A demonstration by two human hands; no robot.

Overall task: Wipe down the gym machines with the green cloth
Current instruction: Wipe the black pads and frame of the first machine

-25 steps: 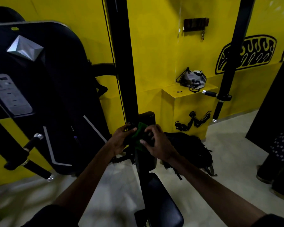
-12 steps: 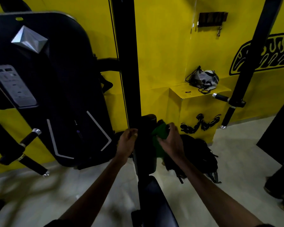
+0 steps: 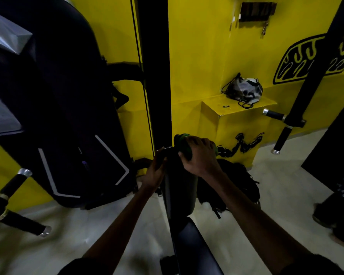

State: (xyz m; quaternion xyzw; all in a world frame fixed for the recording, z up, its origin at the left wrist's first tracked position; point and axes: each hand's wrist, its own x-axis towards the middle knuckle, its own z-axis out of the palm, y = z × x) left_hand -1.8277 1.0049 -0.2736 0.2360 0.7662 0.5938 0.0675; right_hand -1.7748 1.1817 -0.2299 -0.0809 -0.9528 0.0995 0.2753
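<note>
Green cloth (image 3: 182, 142) is bunched under R hand (image 3: 200, 155) at top edge of upright black pad (image 3: 180, 187), gripped w/ curled fingers; pad's left side is held by L hand (image 3: 157, 167).

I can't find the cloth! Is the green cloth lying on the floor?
No, the right hand grips the green cloth against the top of the black pad.

Dim, underexposed wide-angle view, black machine parts lost in shadow, edges bowed, slight blur at the margins.
</note>
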